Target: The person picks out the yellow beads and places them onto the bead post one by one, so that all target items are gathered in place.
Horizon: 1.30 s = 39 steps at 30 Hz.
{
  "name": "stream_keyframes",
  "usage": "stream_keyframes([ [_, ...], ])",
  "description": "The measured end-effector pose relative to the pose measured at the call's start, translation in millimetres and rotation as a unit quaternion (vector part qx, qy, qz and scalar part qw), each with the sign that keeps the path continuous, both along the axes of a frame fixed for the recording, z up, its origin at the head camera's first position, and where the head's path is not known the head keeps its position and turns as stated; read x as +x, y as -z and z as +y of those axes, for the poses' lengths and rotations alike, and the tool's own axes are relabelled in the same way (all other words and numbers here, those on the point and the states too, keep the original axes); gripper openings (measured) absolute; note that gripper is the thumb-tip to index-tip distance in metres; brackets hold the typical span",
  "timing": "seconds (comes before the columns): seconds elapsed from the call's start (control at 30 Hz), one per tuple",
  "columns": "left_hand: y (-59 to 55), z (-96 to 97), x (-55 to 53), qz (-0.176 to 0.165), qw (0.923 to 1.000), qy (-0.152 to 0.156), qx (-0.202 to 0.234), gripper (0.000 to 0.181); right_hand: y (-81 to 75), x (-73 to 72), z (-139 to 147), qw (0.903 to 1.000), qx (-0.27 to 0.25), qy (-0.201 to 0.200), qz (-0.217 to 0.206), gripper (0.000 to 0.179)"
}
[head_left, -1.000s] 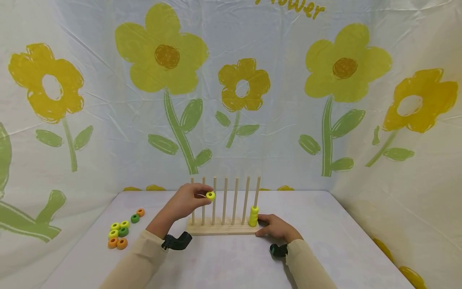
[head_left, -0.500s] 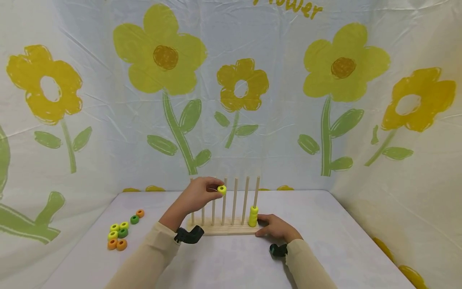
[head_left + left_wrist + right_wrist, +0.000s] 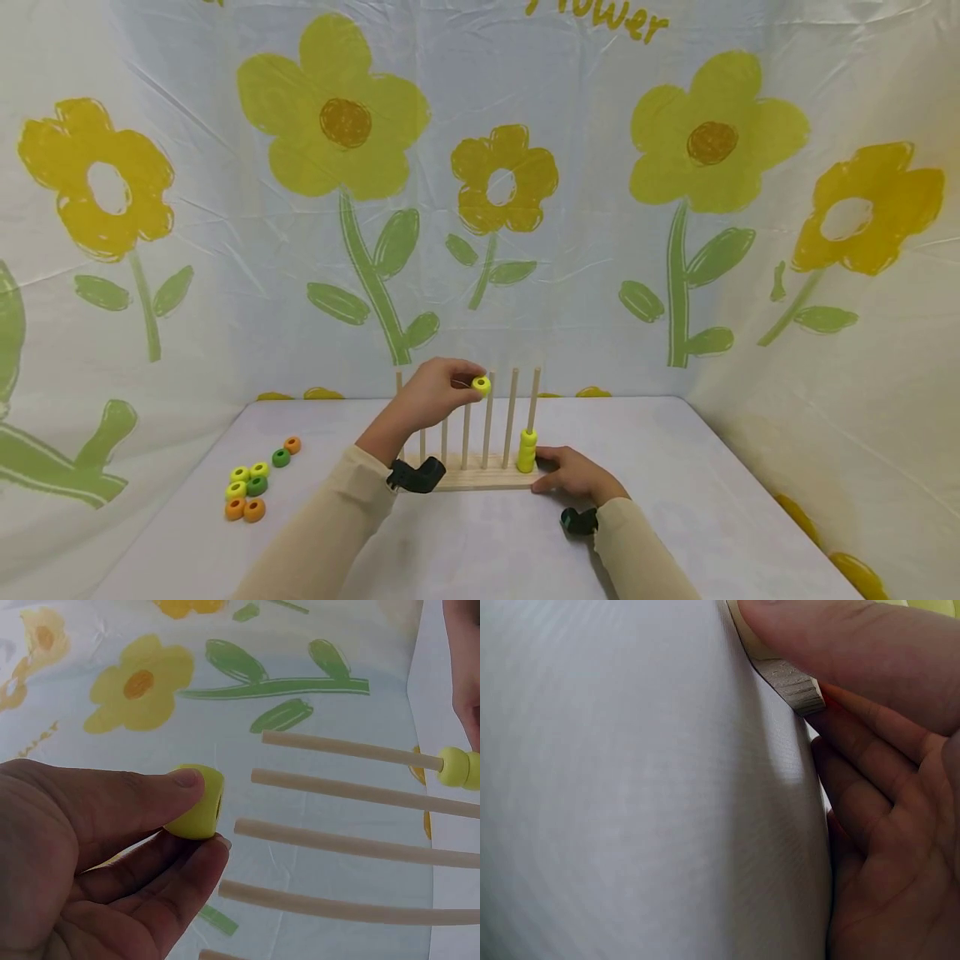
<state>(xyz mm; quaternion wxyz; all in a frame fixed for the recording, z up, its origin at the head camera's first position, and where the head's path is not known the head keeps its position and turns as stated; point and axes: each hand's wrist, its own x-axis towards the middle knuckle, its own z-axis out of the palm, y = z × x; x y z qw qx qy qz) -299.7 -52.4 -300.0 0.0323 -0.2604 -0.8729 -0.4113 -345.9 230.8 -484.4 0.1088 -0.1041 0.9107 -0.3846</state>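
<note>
Head view: left hand (image 3: 437, 393) had a yellow bead (image 3: 482, 385) pinched between thumb and fingertips, up at peg-top height. Left wrist view had the bead's hole facing the peg side, bead apart from the pegs (image 3: 511, 417). Grip was on the outer wall, presumably so the bore stayed unblocked.

Right hand (image 3: 576, 473) gripped the right end of the wooden base (image 3: 487, 479), thumb on the near side, fingers beyond; likely bracing it against sliding or tipping. Far fingertips partly hidden, can't tell their exact contact.

Yellow stack (image 3: 528, 451) sat on the rightmost peg, down at the base. Loose beads (image 3: 258, 490), yellow, green and orange, lay well off to the left on the table (image 3: 480, 542), probably for left-hand reach.

Text: backdrop (image 3: 585, 292) lettering (image 3: 637, 23) read "lower" plus a cropped first letter, likely "Flower". Left wrist view's yellow script was too blurry. No brand legible on the black wrist cameras (image 3: 417, 475).
</note>
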Motion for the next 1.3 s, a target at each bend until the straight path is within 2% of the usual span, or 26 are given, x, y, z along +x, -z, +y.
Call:
stream_keyframes([
  [0.67, -27.3, 39.9, -17.3, 0.022, 0.9983, 0.033, -0.042, 0.037, -0.3, -0.9, 0.8, 0.9999, 0.005, -0.009, 0.008, 0.077],
  [0.97, -27.6, 53.6, -26.7, 0.019, 0.9980, 0.038, -0.046, 0.037, 0.2, -0.7, 1.1, 0.9999, 0.004, -0.009, 0.005, 0.077],
  [1.17, -22.7, 59.6, -33.0, 0.008, 0.9988, 0.029, -0.038, 0.037, -0.8, 0.7, 1.0, 1.0000, 0.002, -0.006, -0.001, 0.076],
  [1.3, -18.8, 64.7, -36.2, 0.013, 0.9988, 0.029, -0.038, 0.036, -1.7, 0.9, 2.2, 1.0000, 0.003, -0.004, 0.000, 0.075],
])
